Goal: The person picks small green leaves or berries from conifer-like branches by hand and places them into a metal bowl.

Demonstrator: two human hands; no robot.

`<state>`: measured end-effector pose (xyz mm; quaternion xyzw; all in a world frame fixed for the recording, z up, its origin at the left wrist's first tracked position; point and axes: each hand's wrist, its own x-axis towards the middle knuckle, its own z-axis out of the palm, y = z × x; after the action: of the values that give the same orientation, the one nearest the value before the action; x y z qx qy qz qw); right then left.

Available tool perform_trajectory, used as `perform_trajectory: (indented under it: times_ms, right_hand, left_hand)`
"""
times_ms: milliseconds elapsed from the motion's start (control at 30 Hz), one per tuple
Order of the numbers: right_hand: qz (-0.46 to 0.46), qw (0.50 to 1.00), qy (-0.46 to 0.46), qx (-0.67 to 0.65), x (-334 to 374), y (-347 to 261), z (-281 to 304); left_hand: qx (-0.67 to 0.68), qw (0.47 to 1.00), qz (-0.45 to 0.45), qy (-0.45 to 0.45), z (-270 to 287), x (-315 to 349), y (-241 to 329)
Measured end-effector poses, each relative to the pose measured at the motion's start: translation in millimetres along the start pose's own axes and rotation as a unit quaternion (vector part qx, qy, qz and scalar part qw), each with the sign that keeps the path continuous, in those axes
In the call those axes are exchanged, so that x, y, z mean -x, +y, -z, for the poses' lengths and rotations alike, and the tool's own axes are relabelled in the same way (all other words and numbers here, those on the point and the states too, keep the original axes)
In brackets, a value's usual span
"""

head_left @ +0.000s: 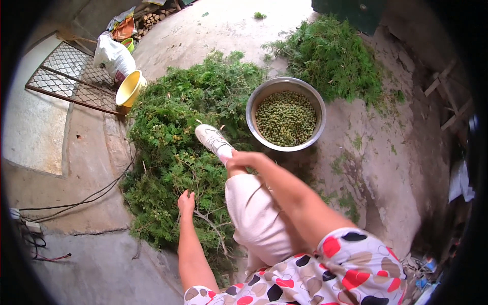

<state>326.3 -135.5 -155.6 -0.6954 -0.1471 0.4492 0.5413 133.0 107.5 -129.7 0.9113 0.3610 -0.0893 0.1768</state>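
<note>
My left hand [186, 203] is down in a broad heap of green leafy branches [168, 132], its fingers curled at a thin branch; leaves partly hide the grip. My right hand [241, 161] is closed around my lower leg, just above the white shoe [212, 139], and the far side of its fingers is out of sight. That shoe rests on the heap. Just right of the heap stands a wide metal basin [321, 119], partly filled with small round green and brownish fruits [285, 118].
A second pile of green branches [335, 61] lies beyond the basin. At the left are a yellow bucket [130, 89], a white sack [114, 56] and a metal mesh frame [71, 76]. Black cables [86, 201] cross the concrete floor [91, 254] toward the heap. Stacked firewood [152, 20] sits far back.
</note>
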Motion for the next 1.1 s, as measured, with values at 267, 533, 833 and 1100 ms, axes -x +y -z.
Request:
perform_trajectory:
  times_ms: [267,533,833,1100]
  right_hand:
    - [0.062,0.910,0.158,-0.377,54.2,-13.3,100.4]
    - [0.077,0.889,0.092,-0.441,82.1,4.4,81.1]
    - [0.104,0.951,0.093,-0.276,103.8,-82.7,55.9]
    - [0.170,0.945,-0.124,0.249,130.7,-173.6,-74.8]
  left_hand:
    - [-0.027,0.998,-0.043,0.022,-14.7,-4.4,-5.2]
    - [0.025,0.997,-0.031,0.067,-12.9,-0.3,-15.1]
    - [0.047,0.988,-0.061,0.131,17.6,34.6,-43.2]
    - [0.113,0.968,-0.057,0.216,49.9,112.3,-65.8]
